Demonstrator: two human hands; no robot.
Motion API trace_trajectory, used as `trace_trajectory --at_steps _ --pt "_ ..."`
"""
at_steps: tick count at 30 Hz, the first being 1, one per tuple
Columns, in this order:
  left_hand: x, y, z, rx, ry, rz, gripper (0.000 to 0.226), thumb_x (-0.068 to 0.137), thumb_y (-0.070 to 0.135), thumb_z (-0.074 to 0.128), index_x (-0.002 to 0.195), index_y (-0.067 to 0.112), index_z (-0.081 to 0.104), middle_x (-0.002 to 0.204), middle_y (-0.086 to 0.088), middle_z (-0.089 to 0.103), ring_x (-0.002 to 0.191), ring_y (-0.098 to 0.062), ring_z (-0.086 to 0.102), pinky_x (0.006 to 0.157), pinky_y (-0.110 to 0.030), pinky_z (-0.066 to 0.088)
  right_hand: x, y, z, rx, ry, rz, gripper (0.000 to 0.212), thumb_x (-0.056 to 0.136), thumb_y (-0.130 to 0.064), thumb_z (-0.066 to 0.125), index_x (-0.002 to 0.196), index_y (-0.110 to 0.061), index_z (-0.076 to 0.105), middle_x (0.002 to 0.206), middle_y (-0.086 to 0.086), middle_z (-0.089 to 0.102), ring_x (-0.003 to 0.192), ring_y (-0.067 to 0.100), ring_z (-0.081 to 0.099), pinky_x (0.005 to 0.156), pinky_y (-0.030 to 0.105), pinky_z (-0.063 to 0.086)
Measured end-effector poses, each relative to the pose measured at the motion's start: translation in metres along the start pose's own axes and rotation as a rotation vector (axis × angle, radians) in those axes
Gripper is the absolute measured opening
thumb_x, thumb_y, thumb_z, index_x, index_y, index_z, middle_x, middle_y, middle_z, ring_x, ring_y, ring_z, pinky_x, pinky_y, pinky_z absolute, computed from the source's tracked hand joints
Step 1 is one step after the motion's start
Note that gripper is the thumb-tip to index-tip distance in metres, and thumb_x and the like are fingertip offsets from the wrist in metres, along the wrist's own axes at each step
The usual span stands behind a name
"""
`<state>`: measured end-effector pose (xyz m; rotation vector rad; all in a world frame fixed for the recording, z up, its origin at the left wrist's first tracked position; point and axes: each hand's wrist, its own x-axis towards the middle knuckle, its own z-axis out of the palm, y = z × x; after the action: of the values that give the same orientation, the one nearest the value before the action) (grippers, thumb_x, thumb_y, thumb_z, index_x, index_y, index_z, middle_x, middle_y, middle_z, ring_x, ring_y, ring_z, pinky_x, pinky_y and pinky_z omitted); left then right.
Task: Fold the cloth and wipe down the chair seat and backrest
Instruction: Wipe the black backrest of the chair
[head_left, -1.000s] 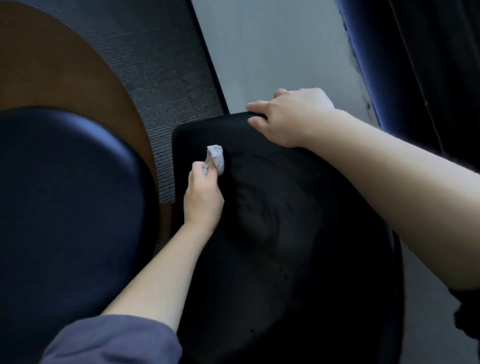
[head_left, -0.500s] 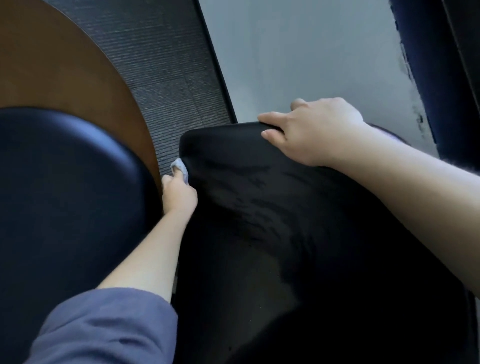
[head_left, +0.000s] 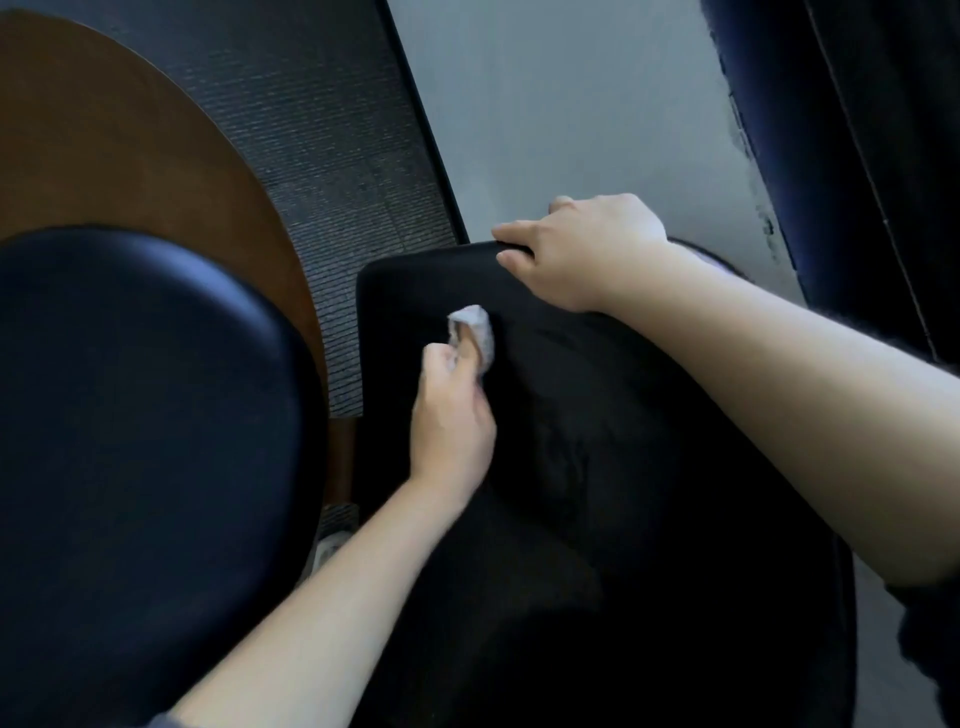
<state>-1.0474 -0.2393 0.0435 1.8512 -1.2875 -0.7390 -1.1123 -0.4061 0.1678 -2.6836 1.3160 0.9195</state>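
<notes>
A black fabric chair backrest (head_left: 597, 441) fills the middle and lower right of the head view. My left hand (head_left: 452, 415) grips a small folded grey-white cloth (head_left: 475, 332) and presses it against the upper left part of the backrest. My right hand (head_left: 576, 254) grips the backrest's top edge, fingers curled over the rim. The chair seat is hidden from view.
A second dark rounded chair back (head_left: 140, 441) stands at the left, close to my left arm. Behind it is a round brown wooden table (head_left: 119, 161). Dark grey carpet (head_left: 332, 156), a pale floor strip (head_left: 561, 104) and a dark blue curtain (head_left: 857, 156) lie beyond.
My left hand moved with the cloth from the backrest's left edge back rightward and up onto its face. My right hand kept its grip on the top edge.
</notes>
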Motion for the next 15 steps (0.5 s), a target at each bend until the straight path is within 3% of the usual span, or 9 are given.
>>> trace_trajectory --at_steps 3,6,9,11,13,15 --pt "-0.031 0.035 -0.008 -0.034 -0.111 0.166 0.047 0.091 0.004 0.039 0.137 0.003 0.051 0.095 -0.008 0.043 0.08 -0.024 0.049 0.067 -0.033 0.046 -0.007 0.002 -0.004 0.024 -0.001 -0.001 0.043 0.101 -0.048 0.019 0.135 -0.038 0.043 0.129 0.01 0.051 0.112 0.034 0.055 0.074 0.036 0.035" --pt "-0.04 0.049 -0.019 -0.118 -0.21 0.136 0.041 0.094 0.007 0.041 0.133 0.006 0.055 0.096 0.0 0.045 0.084 -0.012 0.05 0.074 -0.024 0.043 -0.026 0.011 -0.007 0.09 0.008 0.022 0.042 0.101 -0.046 0.023 0.14 -0.038 0.04 0.133 0.008 0.05 0.116 0.033 0.053 0.078 0.037 0.037" --pt "-0.026 0.063 -0.047 -0.356 -0.238 -0.297 0.034 0.098 0.005 0.047 0.122 0.019 0.065 0.096 0.012 0.061 0.089 0.002 0.058 0.079 -0.014 0.042 -0.057 0.026 -0.009 0.311 0.13 -0.006 0.042 0.1 -0.038 0.035 0.14 -0.033 0.043 0.134 0.004 0.052 0.119 0.028 0.05 0.094 0.037 0.038" --pt "-0.02 0.08 -0.069 -0.613 -0.251 -0.537 0.026 0.099 0.009 0.05 0.112 0.022 0.068 0.1 0.006 0.072 0.097 -0.008 0.067 0.083 -0.022 0.049 -0.082 0.031 -0.012 0.64 0.287 -0.011 0.038 0.098 -0.026 0.044 0.135 -0.026 0.052 0.13 -0.001 0.056 0.109 0.018 0.055 0.095 0.029 0.04" --pt "-0.016 0.099 -0.088 -0.843 -0.223 -0.593 0.021 0.1 0.01 0.051 0.114 0.016 0.066 0.111 -0.003 0.073 0.108 -0.018 0.067 0.092 -0.034 0.052 -0.109 0.03 -0.014 0.964 0.418 0.035 0.034 0.096 -0.017 0.048 0.127 -0.022 0.06 0.122 -0.007 0.063 0.103 0.006 0.06 0.094 0.016 0.041" --pt "-0.013 0.115 -0.103 -1.014 -0.193 -0.592 0.025 0.1 0.008 0.052 0.124 0.007 0.057 0.123 -0.012 0.067 0.116 -0.023 0.064 0.1 -0.04 0.05 -0.13 0.026 -0.016 1.277 0.398 0.11 0.032 0.096 -0.015 0.049 0.124 -0.023 0.062 0.113 -0.01 0.068 0.1 0.002 0.065 0.095 0.017 0.046"
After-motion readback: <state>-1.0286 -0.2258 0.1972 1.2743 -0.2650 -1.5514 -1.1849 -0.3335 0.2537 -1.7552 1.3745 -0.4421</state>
